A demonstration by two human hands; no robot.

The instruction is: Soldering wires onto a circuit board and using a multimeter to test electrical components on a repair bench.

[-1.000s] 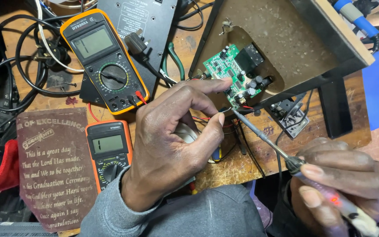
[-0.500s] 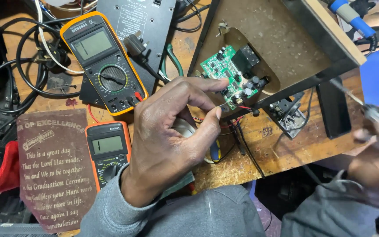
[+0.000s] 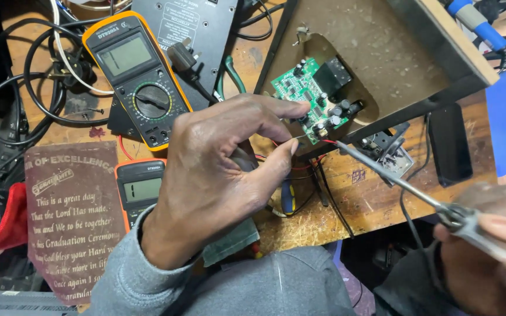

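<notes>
My left hand (image 3: 224, 175) pinches a thin strand of solder wire (image 3: 300, 138) between thumb and forefinger, its free end pointing at the lower edge of a small green circuit board (image 3: 300, 93). The board sits in a cut-out of a brown wooden panel (image 3: 382, 52). My right hand (image 3: 490, 246), blurred at the lower right, grips a soldering iron (image 3: 393, 175) by its handle. The iron's tip touches a red wire (image 3: 329, 142) at the board's lower corner, just beside the solder end.
A large orange multimeter (image 3: 139, 82) lies at upper left, a smaller one (image 3: 139, 187) below it, partly under my wrist. A dark red plaque (image 3: 68, 222) lies at lower left. Black cables (image 3: 24, 70) coil at the left; a black slab (image 3: 452, 143) rests right of the panel.
My right hand pulled the iron away to the right half a second ago, then brought it back; its tip is again at the board's lower corner. The left hand has stayed put.
</notes>
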